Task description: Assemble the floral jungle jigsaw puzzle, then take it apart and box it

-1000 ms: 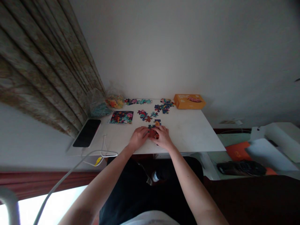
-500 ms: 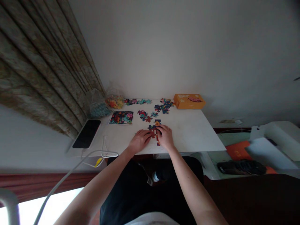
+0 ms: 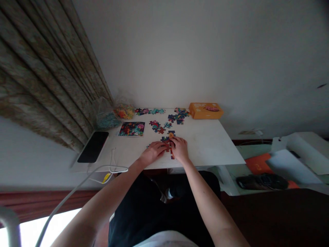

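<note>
Near the front of the white table, a partly joined cluster of red and dark blue jigsaw puzzle pieces (image 3: 168, 145) lies between my hands. My left hand (image 3: 153, 151) rests at its left side, fingers bent over the pieces and partly hiding them. From the right, my right hand (image 3: 180, 149) has its thumb and fingertips closed on the right-hand column of pieces. The exact piece under each set of fingers is hidden. Just beyond, a loose red group of joined pieces (image 3: 157, 127) and a small light-blue piece (image 3: 168, 125) lie flat.
A reference picture card (image 3: 131, 129) lies left of the pieces. More joined sections (image 3: 178, 116) sit at the back, beside an orange box (image 3: 206, 110). Plastic bags of pieces (image 3: 124, 112) stand back left. A phone (image 3: 93, 146) and white cable (image 3: 113, 166) occupy the left edge.
The white gap inside the cluster between my hands looks smaller now. Both hands stay on the pieces with little movement. The whole view has shifted slightly.
</note>
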Demonstrator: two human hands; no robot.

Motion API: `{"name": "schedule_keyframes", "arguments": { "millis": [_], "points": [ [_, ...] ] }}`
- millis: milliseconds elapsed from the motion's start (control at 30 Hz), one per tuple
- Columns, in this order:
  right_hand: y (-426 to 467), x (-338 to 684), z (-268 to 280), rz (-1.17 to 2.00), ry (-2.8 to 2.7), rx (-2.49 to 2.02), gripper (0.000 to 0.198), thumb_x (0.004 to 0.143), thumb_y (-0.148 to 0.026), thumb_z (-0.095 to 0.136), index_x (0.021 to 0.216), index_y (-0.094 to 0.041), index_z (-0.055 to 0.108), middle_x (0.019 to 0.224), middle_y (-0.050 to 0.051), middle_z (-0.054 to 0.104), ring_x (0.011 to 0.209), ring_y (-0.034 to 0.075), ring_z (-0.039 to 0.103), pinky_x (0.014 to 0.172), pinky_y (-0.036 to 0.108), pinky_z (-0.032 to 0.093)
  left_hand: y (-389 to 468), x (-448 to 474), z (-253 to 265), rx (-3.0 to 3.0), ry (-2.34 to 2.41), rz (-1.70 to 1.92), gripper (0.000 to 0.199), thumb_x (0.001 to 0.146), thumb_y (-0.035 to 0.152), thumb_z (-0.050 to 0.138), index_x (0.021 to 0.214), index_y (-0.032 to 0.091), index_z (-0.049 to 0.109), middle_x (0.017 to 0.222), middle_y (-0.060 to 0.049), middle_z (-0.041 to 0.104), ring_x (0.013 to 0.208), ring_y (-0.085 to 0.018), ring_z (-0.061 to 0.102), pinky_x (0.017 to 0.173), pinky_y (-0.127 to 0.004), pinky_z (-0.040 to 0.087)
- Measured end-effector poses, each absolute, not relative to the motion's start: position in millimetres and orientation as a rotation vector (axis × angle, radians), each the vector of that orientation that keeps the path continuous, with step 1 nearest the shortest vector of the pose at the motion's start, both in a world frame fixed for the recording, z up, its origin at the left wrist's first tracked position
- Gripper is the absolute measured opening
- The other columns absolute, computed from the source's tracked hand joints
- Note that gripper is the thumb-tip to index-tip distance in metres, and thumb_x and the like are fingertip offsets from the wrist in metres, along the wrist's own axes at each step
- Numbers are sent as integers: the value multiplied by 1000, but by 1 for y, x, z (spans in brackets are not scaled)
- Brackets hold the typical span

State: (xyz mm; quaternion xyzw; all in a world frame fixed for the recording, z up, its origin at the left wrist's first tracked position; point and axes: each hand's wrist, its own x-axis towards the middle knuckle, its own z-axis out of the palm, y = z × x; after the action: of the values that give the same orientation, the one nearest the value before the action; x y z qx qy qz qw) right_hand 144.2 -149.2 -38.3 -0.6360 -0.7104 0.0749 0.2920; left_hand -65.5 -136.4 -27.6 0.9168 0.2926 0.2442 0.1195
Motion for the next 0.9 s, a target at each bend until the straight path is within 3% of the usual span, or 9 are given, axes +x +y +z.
{"name": "schedule_keyframes", "arguments": {
  "millis": [433, 900],
  "points": [
    [-144, 150, -43, 262, -1825, -1659, 36, 88, -13, 56, 111, -31, 79, 129, 4, 73, 115, 27, 63, 104, 49, 44, -135, -59, -21, 2769, 932, 566, 34, 95, 19, 61, 125, 29, 72, 132, -8, 70, 118, -26, 64, 105, -46, 43],
    [-152, 165, -35, 226, -2052, -1538, 37, 97, -15, 53, 124, -29, 74, 137, 6, 69, 124, 27, 62, 106, 49, 46, -135, -55, -23, 2751, 859, 508, 41, 98, 16, 49, 136, 24, 64, 148, -10, 61, 139, -23, 55, 120, -49, 34]
  ]
}}
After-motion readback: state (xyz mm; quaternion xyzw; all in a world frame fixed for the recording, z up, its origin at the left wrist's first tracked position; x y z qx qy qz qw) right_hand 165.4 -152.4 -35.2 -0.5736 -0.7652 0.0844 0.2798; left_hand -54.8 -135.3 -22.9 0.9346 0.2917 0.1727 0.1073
